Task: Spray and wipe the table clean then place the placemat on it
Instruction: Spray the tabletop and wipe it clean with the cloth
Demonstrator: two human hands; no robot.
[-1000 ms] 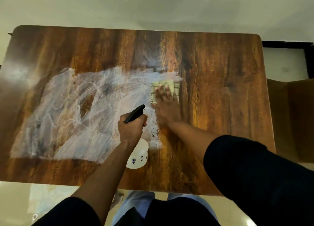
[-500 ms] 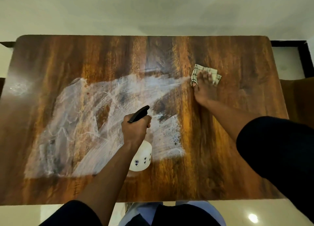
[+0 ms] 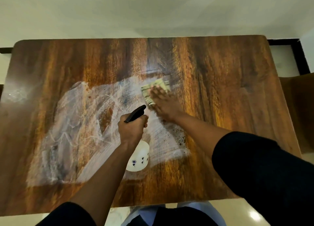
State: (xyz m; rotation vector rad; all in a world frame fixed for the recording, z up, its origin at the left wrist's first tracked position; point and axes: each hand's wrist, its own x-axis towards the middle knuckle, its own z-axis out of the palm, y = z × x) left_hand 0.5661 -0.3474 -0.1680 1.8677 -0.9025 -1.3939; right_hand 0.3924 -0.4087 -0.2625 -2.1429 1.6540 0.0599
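My right hand [image 3: 161, 101] lies flat, fingers straight and spread, pressing the folded checked cloth [image 3: 155, 91] onto the desk [image 3: 220, 76]; I keep the palm on top so the whole pad bears down and drags the foam rather than skating over it; the cloth sits just past the centre of the desk, toward one o'clock from my left hand [image 3: 133, 129], at the far right edge of the white smear of cleaner [image 3: 71, 135]; its long side seems to run from ten o'clock to four o'clock, though blur makes the outline uncertain; my left hand is curled tight round the neck of the spray bottle [image 3: 138, 159], held above the desk so it is ready for another squirt without getting in the cloth's path; the bottle's long axis slants, white base toward six o'clock and near me, black nozzle [image 3: 136, 115] pointing toward one o'clock at the cloth; most of the smear, spreading toward nine o'clock, is unwiped, so I judge the wiping well short of done; no placemat is in view.
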